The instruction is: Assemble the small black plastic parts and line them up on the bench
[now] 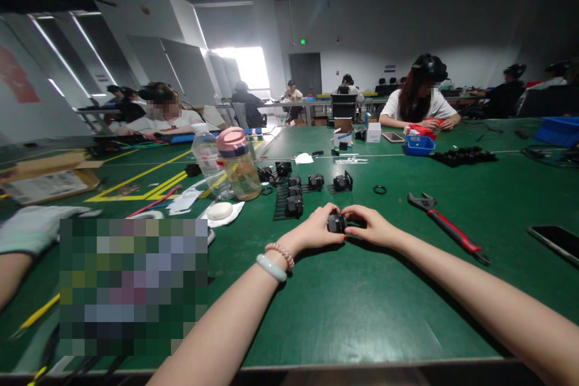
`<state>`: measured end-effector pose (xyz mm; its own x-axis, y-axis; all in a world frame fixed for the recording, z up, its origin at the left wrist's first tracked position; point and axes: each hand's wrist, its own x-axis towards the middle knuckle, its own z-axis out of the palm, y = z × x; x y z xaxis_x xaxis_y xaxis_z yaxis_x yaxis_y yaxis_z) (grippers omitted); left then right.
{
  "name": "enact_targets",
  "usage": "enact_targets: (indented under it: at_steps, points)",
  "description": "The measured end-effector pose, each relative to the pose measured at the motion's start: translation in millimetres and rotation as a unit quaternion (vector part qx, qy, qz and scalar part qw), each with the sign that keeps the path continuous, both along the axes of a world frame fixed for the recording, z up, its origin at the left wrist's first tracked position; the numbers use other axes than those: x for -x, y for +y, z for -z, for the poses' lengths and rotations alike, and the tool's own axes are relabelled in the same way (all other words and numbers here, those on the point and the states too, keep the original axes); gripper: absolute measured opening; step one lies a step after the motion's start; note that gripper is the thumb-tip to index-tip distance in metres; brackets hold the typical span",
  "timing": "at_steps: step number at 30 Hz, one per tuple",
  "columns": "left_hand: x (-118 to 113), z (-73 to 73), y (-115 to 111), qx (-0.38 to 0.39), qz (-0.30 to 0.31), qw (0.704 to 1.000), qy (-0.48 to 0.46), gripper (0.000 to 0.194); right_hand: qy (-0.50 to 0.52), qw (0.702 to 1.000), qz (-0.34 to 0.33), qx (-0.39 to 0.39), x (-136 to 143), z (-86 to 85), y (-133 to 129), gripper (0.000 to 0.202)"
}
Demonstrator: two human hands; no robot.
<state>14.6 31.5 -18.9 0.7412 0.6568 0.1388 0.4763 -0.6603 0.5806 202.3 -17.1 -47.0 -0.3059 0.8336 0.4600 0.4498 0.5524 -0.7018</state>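
My left hand (317, 229) and my right hand (371, 227) meet above the green table, both closed on a small black cable gland (336, 224). The fingertips of each hand grip it from opposite sides, and its ribbed, nut-like middle shows between them. Just beyond lie several similar black fittings, among them a gland on a flat plate (342, 181) and one on a comb-like strip (294, 205). A black ring (380, 189) rests flat behind my right hand. To the right of that hand lies an adjustable wrench (452, 230) with a red and black handle.
A pink-lidded bottle (239, 169) and a clear plastic bottle (208, 163) stand at left. A phone (555, 242) lies at the right edge. A co-worker's gloved hand (38, 226) enters from the left. Opposite sits another person, near a blue bin (420, 145).
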Motion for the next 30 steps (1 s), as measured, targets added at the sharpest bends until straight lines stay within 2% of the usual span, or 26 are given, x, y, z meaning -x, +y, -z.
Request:
enact_targets:
  at_steps: [15, 30]
  points:
    - [0.7, -3.8, -0.6, 0.015, -0.001, 1.000, 0.008, 0.054, -0.046, 0.999, 0.021, -0.019, 1.0, -3.0, 1.8, 0.028]
    - [1.2, -3.0, -0.2, 0.001, 0.005, 1.000, 0.010, 0.051, -0.052, 0.998, 0.027, -0.012, 1.8, -4.7, 2.1, 0.027]
